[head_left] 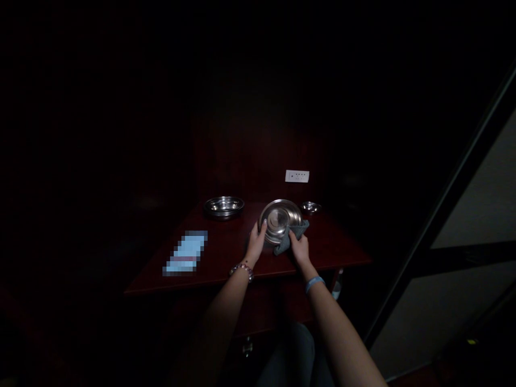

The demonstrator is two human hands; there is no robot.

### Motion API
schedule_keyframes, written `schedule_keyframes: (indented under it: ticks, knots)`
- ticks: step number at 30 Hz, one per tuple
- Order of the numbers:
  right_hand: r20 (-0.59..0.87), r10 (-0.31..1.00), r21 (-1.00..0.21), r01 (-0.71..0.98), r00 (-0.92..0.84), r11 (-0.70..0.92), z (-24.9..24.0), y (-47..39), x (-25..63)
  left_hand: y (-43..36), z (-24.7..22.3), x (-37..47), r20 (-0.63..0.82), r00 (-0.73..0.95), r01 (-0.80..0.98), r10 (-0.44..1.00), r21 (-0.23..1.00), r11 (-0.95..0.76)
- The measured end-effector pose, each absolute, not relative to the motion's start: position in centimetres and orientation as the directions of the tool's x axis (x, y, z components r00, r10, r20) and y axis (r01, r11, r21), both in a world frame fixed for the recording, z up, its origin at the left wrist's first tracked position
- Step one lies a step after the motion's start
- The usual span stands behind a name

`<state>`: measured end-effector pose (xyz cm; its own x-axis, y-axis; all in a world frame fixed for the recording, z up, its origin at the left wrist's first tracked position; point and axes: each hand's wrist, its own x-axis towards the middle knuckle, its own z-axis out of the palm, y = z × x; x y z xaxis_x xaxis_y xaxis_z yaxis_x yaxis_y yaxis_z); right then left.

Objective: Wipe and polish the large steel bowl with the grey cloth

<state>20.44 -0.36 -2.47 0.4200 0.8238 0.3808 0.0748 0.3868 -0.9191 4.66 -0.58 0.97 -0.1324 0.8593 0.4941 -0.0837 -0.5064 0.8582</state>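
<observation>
We find the metal bowl tilted, just below frame centre; the left grip is clamped on its rim, the right grip on a cloth against it.

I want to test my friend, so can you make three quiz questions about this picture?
1. True or false: the left hand grips the wide round silver metal bowl.
2. The right hand holds: A, a wooden spoon; B, a grey-green fabric cloth; C, a paper cup.
3. Is the small round silver metal bowl left or right of the gripped one?

Key: 1. True; 2. B; 3. Right.
</observation>
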Motion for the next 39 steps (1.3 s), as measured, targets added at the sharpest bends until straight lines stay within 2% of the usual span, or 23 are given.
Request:
schedule_keyframes:
  ticks: [5,9,15,22,28,32,39]
  knots:
    - [0.345,0.818,-0.934,0.08,0.46,0.349,-2.5,-0.3,20.5,0.2,0.0,5.1,0.479,0.106,-0.104,0.871,0.877,-0.47]
    - [0.349,0.817,-0.935,0.109,0.459,0.338,-2.3,-0.7,20.4,0.6,-0.4,5.1,0.443,0.01,-0.082,0.896,0.894,-0.441]
    - [0.344,0.821,-0.938,0.196,0.456,0.284,-1.7,-1.3,20.3,1.1,-0.1,4.6,0.252,-0.134,-0.119,0.958,0.956,-0.268]
    - [0.361,0.818,-0.932,0.197,0.448,0.304,-1.5,-1.6,20.3,0.2,0.6,4.4,0.323,-0.092,-0.089,0.942,0.939,-0.331]
    - [0.366,0.801,-0.93,0.181,0.473,0.319,-1.7,-1.2,20.4,-0.3,0.5,5.0,0.405,0.02,-0.153,0.914,0.905,-0.397]
    - [0.346,0.784,-0.937,0.143,0.515,0.32,-1.7,-1.0,20.4,-0.4,0.3,5.0,0.475,0.068,-0.078,0.877,0.879,-0.47]
    - [0.323,0.776,-0.943,0.12,0.542,0.309,-1.7,-1.1,20.5,-0.3,-0.1,5.0,0.464,0.155,0.05,0.872,0.878,-0.476]
